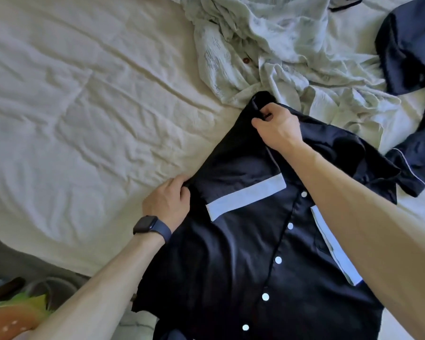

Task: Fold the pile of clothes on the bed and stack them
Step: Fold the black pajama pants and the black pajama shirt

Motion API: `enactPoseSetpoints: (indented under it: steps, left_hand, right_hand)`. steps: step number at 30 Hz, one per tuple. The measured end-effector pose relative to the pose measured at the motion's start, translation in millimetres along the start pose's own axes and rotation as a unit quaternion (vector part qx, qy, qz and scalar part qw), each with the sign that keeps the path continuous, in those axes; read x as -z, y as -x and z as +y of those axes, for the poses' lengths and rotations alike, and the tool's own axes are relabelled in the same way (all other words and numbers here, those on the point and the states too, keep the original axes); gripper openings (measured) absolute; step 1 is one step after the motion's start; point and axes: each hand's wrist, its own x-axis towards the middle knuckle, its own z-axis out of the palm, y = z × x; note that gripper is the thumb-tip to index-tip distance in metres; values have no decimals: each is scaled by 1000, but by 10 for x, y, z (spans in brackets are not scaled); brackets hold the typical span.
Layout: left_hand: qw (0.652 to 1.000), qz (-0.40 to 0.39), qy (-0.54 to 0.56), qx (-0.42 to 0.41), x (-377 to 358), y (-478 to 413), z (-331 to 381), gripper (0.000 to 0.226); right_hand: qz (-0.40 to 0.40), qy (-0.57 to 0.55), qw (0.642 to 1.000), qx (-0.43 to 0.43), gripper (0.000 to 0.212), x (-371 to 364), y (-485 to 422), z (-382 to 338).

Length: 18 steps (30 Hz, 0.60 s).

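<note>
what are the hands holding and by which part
Both hold the dark buttoned shirt: the left hand grips its side edge, the right hand pinches its far corner.

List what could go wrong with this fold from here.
1. The right hand pinches the navy shirt right beside the pale shirt, so the fold may drag that one along.
2. The navy fabric looks slick, and the fold gripped by the left hand may slide open once released.
3. The navy shirt's lower part lies near the edge of the bed and could slip off.
</note>
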Motion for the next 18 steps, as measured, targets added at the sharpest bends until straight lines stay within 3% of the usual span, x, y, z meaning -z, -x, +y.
enactPoseSetpoints:
  steps: [5, 7, 10, 12, 15, 16, 18]
  left_hand:
    - [998, -41, 43, 7, 39, 11, 35, 50]
    - [1000, 1, 26, -17, 67, -13, 137, 62]
    - [981, 49, -84, -170, -15, -61, 255, 65]
    - [948, -2, -170, -268, -159, -102, 251, 65]
    - [922, -68, -264, -275, -388, -202, 111, 63]
    - [923, -60, -270, -268, -415, -229, 81, 62]
    - [921, -35, -273, -275, -426, -249, 84, 62]
  right_hand:
    - [-44, -9, 999, -18, 45, -87, -85, -152]
    - [12, -10, 1000, -2, 50, -148, 24, -189]
    - [143, 59, 980, 124, 47, -368, 491, -137]
    - [183, 101, 961, 179, 47, -554, 871, 25]
    - [72, 188, 970, 138, 62, -806, 1385, 471]
    - [29, 219, 968, 117, 66, -872, 1540, 630]
    - [22, 222, 969, 103, 69, -953, 1783, 857]
